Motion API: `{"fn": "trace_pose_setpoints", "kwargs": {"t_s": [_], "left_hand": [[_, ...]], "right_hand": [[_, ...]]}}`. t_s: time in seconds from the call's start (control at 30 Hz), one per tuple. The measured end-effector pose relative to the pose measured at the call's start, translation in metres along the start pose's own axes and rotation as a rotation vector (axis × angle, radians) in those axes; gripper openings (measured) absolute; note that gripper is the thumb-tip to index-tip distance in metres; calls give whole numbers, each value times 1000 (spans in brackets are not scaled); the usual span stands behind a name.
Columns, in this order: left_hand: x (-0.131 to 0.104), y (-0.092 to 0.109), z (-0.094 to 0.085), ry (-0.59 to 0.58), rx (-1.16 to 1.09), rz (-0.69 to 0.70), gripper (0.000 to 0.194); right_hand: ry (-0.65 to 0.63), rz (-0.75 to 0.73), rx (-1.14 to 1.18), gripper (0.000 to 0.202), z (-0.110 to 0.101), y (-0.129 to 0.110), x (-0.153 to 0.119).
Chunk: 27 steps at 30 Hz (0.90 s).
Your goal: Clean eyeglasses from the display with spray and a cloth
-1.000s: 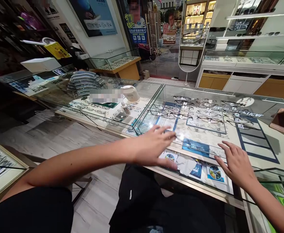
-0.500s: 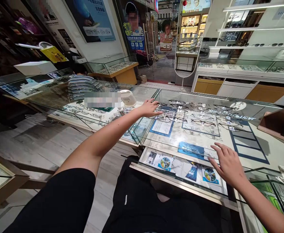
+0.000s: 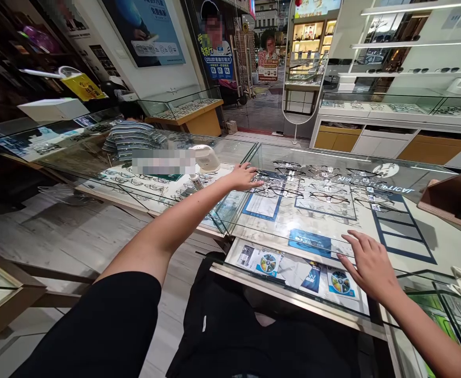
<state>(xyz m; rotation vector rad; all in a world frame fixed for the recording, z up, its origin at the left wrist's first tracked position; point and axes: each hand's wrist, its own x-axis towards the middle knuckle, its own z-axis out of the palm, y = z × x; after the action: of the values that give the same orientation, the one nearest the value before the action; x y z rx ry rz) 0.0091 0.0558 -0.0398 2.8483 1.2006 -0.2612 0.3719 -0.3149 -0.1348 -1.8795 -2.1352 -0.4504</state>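
The glasses (image 3: 328,198) were set out in rows at the far part of the glass-topped desk (image 3: 262,224), just right of the joint with the neighbouring case; whether they lay upon the top pane or beneath it could not be told for certain. The pairs had thin rims, and several carried small white tags. They would probably have been light and stiff, smooth enough to slip a little, and fragile at the lenses and hinges, so the bridge or the root of an arm looked the best place to take hold. Their long axes ran mostly left to right, along the desk, with a slight slant; which way the lenses faced was too small to make out. The left hand (image 3: 244,177) stretched to the left end of the rows, palm down and fingers spread, its grip slack and apparently empty; contact with the nearest pair could not be judged. The right hand (image 3: 368,262) was at the near edge, fingers loosely parted, its grip holding nothing visible, beside a blue card (image 3: 309,242). Below that edge were leaflets (image 3: 269,262). Leftward were a bottle (image 3: 196,181) and a white device (image 3: 206,158), and beyond them a person in a striped top (image 3: 132,137).
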Motion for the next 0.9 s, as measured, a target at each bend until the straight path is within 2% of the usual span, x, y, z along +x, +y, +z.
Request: {"fn": "trace_pose_setpoints", "kwargs": {"t_s": [0.13, 0.23, 0.33, 0.4, 0.47, 0.57, 0.63, 0.7, 0.83, 0.9], "left_hand": [[-6, -2, 2, -11, -15, -37, 97], [-17, 3, -4, 47, -21, -75, 97], [-41, 27, -20, 205, -23, -35, 91], [-65, 53, -32, 287, -72, 87, 77], [-92, 84, -41, 192, -204, 241, 61], [-130, 120, -40, -191, -393, 388, 46], [-145, 132, -27, -368, -453, 462, 45], [-149, 136, -6, -450, -507, 495, 46], [-133, 130, 49, -593, -593, 505, 44], [-118, 125, 77, -578, -528, 469, 41]], "right_hand": [[-7, 1, 18, 45, 0, 0, 0], [-19, 7, 12, 45, -1, 0, 1], [-29, 15, 17, 44, -2, 0, 1], [-32, 19, 28, 45, -2, 0, 1], [-37, 25, 37, 46, -2, 0, 2], [-58, 44, 45, 47, -3, -1, 2], [-70, 58, 49, 47, -5, -1, 4], [-80, 61, 53, 46, -7, -1, 5], [-101, 19, 56, 42, -9, 3, 6], [-98, 14, 39, 41, -8, 4, 6]]}}
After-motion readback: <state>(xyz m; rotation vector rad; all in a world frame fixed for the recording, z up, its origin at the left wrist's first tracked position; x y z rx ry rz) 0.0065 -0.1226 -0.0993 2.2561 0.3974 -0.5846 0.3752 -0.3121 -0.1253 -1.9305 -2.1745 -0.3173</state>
